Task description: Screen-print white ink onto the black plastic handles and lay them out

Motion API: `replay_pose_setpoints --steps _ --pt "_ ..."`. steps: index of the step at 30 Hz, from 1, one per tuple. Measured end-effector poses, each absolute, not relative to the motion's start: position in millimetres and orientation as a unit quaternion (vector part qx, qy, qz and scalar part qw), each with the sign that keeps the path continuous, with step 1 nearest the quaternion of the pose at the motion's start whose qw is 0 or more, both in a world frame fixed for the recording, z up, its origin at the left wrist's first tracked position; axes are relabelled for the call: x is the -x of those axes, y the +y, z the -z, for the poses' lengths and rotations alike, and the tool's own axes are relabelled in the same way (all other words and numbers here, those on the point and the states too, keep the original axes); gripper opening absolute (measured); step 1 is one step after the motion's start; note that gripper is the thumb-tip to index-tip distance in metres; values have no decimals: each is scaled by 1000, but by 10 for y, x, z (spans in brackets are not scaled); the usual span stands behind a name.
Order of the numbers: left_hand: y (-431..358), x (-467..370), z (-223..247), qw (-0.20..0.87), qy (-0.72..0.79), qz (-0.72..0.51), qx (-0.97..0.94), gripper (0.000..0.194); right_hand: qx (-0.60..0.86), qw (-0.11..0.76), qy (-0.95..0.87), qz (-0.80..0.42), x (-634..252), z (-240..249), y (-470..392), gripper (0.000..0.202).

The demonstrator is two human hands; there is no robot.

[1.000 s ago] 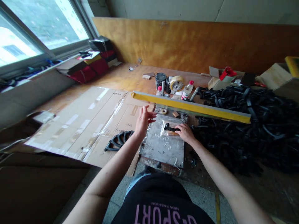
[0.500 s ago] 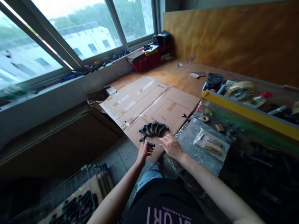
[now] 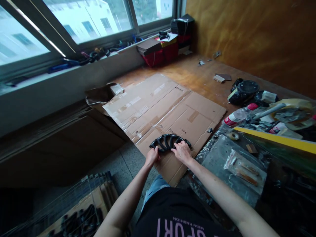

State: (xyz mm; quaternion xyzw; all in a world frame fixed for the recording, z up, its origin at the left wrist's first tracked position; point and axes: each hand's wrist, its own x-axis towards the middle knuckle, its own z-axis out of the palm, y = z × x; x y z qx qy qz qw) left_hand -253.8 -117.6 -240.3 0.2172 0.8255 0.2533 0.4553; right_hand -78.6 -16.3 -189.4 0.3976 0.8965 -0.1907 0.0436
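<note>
Several black curved parts (image 3: 167,141) lie side by side in a fan on the flattened cardboard (image 3: 170,113). At the fan's left end, my left hand (image 3: 152,156) has its fingers closed on a black part. My right hand (image 3: 182,152) rests over the right side of the fan, its fingers bent down and pressed on the black parts, hiding portions of them.
On the right lie a clear plastic bag (image 3: 243,169), a tape roll (image 3: 232,135), a bottle (image 3: 240,114) and a yellow-edged bin (image 3: 276,138). Red boxes (image 3: 159,54) stand at the back by the window. A wire rack (image 3: 86,200) is at lower left.
The separate black part near my left hand has moved up against the left end of the fan. My right hand has moved onto the fan's right side. The view has shifted.
</note>
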Motion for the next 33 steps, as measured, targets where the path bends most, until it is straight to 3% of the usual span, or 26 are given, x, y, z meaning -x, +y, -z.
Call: replay_pose_setpoints --steps 4,8,14,19,26,30,33 --pt "-651 2898 2310 406 839 -230 -280 39 -417 43 883 213 883 1815 -152 33" --pt "-414 3052 2208 356 851 -190 -335 28 -443 71 861 241 954 1769 -220 47" --pt "-740 2623 2200 143 798 -203 -549 47 -455 76 848 262 971 1838 -322 57" --pt "-668 2285 2284 148 779 -133 -594 63 -461 60 843 271 979 1907 -326 52" --pt "-328 2524 2292 137 782 -110 -598 52 -476 19 836 273 1121 1918 -217 54" --pt "341 2817 2221 102 777 -150 -603 50 -485 -4 836 257 1309 1852 227 58" --pt "1117 2939 2141 90 762 -171 -618 51 -513 41 824 238 1445 1871 515 55"
